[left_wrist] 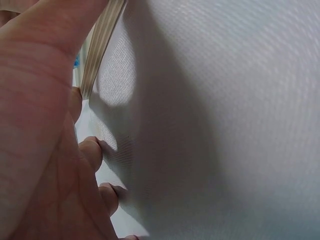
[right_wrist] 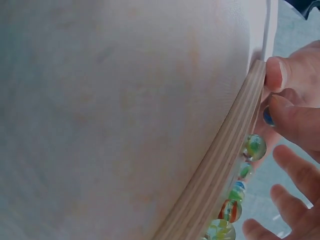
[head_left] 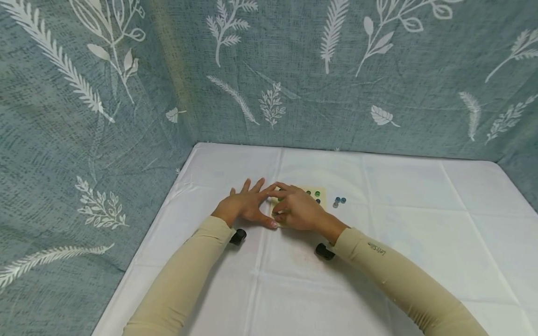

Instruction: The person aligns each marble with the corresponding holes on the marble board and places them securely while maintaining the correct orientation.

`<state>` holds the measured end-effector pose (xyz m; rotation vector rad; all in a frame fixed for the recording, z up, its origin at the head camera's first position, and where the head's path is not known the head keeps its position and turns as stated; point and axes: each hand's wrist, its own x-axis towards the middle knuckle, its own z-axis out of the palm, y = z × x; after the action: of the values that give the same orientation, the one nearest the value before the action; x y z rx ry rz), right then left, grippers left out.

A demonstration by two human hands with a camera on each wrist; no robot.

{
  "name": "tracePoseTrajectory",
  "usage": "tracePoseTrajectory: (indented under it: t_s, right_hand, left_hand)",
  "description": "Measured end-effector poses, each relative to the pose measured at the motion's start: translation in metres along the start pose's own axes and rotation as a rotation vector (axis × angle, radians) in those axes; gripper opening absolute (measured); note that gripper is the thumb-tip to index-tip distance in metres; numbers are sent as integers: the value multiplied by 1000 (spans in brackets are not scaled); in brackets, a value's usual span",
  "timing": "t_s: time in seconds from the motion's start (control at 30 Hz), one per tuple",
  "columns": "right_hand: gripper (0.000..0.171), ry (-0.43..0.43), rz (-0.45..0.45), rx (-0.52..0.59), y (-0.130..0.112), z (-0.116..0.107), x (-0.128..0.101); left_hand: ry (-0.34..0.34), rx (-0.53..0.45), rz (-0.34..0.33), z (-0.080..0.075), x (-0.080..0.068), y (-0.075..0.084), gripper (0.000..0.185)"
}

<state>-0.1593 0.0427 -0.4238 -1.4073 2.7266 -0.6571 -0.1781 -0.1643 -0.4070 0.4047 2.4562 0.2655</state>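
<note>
A square wooden board (head_left: 323,192) with rows of glass marbles lies on the table, partly hidden by the hands. My left hand (head_left: 249,206) is at its left side, thumb tip at the near corner and index finger stretched toward the far side, the other fingers spread. In the left wrist view, the thumb (left_wrist: 35,100) lies along the board's layered edge (left_wrist: 102,42). My right hand (head_left: 301,211) reaches over the board. The right wrist view shows its fingertips pinching a blue marble (right_wrist: 268,116) close to the board's corner, beside a row of multicoloured marbles (right_wrist: 255,147).
A few loose marbles (head_left: 338,200), blue and clear, lie just right of the board. Black wrist-camera mounts (head_left: 324,252) show beneath both forearms. A white cloth (head_left: 399,261) covers the table, and a grey-green leaf-patterned curtain (head_left: 302,107) hangs behind and at the left.
</note>
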Motion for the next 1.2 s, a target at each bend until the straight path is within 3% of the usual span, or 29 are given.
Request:
tracePoseTrajectory:
  t_s: [0.63,0.93,1.2]
  right_hand:
    - [7,-16,-48,-67,-3,2,0]
    - [12,-29,-17,-62,-3,0,-3]
    - [18,-29,62,15,0,-9,-6]
  left_hand:
    - [-2,5,1,2,-3,2,121]
    - [2,15,-12,1,-3,3,120]
    - [7,9,-2,-1,-2,1,120]
